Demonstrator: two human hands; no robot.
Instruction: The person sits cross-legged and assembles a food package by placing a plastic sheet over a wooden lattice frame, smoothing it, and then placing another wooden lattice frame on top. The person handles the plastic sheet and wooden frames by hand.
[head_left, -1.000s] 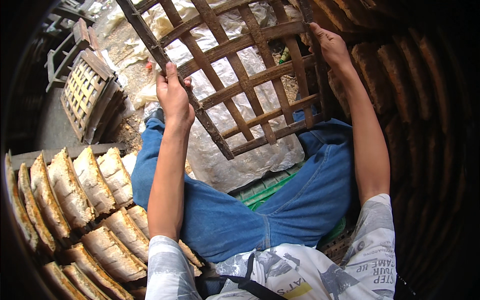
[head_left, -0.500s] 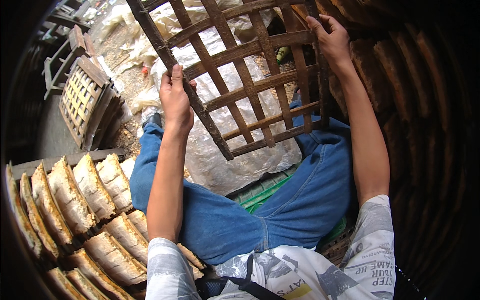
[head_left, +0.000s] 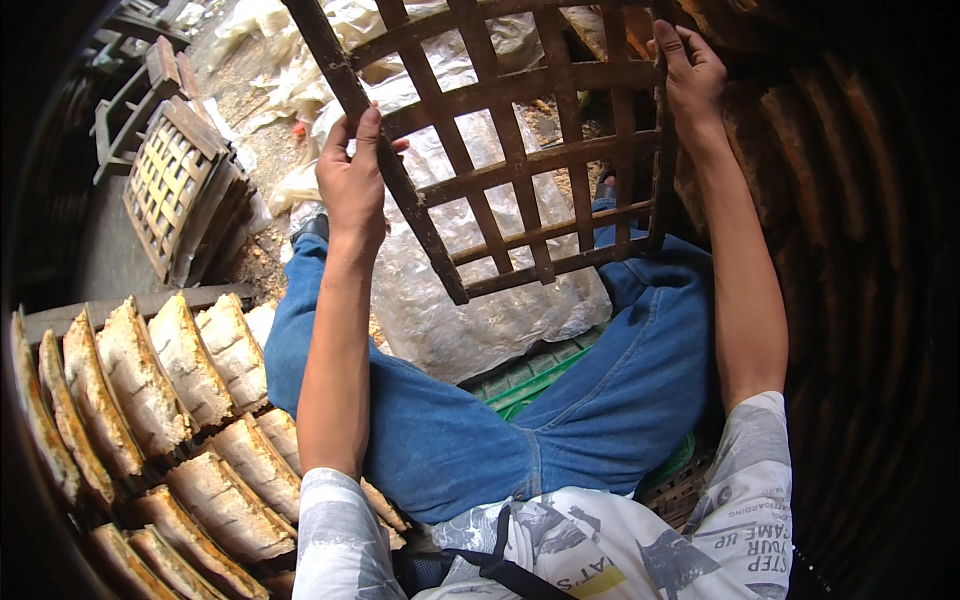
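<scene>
On littered flr (head_left: 256, 250): plastic sht (head_left: 450, 330) under held lattice frame (head_left: 514, 166).

the lattice frame (head_left: 515, 165) is in front of the person, over the near part of a plastic sheet (head_left: 470, 325), with the left hand (head_left: 352, 190) at its left rail and the right hand (head_left: 695, 85) at its right. slabs (head_left: 138, 375) stand in rows at the near left — a stack of frames (head_left: 218, 215) beyond them — and more slabs (head_left: 795, 165) line the right side.

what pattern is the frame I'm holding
The frame shows an open grid of crossing brown slats, best seen in the head view.
</scene>
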